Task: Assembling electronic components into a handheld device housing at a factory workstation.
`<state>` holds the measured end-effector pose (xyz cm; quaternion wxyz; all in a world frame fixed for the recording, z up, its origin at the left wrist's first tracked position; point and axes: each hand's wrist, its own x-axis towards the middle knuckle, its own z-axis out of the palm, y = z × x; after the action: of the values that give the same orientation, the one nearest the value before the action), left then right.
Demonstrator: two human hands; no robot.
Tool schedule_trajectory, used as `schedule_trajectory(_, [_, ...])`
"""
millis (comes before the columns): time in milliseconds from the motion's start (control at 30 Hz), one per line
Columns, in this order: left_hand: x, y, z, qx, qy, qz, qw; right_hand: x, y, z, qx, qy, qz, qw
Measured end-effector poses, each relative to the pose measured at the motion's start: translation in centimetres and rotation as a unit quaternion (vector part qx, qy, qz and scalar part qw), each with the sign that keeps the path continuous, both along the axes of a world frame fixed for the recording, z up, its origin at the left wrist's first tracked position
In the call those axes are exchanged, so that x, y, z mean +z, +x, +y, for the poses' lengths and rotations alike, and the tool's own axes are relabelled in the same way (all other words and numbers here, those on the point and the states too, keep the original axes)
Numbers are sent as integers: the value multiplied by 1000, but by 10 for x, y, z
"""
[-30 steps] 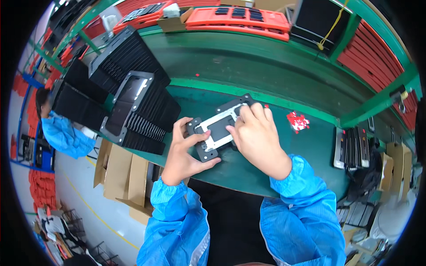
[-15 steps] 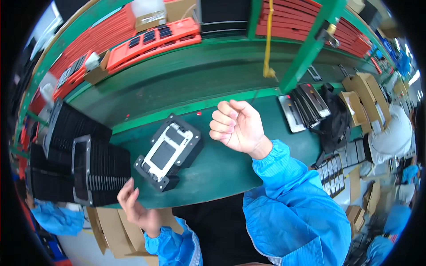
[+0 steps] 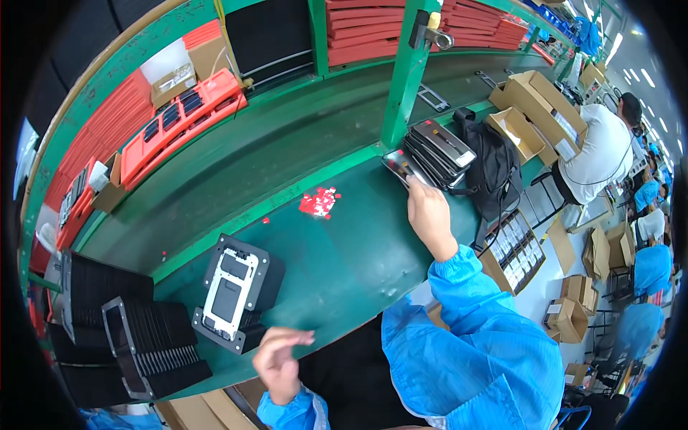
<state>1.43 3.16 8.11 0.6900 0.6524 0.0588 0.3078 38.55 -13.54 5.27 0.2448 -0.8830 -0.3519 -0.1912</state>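
My right hand [image 3: 431,218] reaches to the back of the green bench, its fingertips closed on the near edge of a thin flat panel [image 3: 398,165] with a dark face. That panel lies beside a stack of dark flat panels [image 3: 438,149]. My left hand [image 3: 279,364] hovers at the bench's front edge, fingers bent, thumb apart, holding nothing. Just beyond it stands a black block-shaped fixture [image 3: 266,276] with metal studs at its corners. A white phone frame [image 3: 228,290] with a dark centre lies in the fixture.
Small red and white bits [image 3: 320,203] lie mid-bench. Black slotted trays [image 3: 154,344] stand at the left. A black bag [image 3: 491,161] and open cartons [image 3: 534,107] sit at the right, behind a green post [image 3: 405,86]. A person in white [image 3: 600,143] sits beyond.
My right hand has gone from a raised fist to the panel beside the stack. My left hand has come nearer the fixture. The view has swung right, and the red and white bits now show.
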Motion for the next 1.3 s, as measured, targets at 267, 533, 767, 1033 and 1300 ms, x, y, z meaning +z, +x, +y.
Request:
schedule_trajectory(267, [-20,61,-22,44,49,38,997,60,-162,33,532,154,263,790])
schedule_trajectory(533, [-19,41,-35,116,336,150,923,53,-181,65,419,352,668,505])
schedule_trajectory(767, [-29,15,-35,-2,3,99,995,72,-122,88,481,224,578,620])
schedule_trajectory(1033, [18,21,-16,6,-196,9,980,17,-36,149,284,12,40,958])
schedule_trajectory(1300, [32,0,4,31,-235,-5,972,120,-142,146,602,-31,669,434])
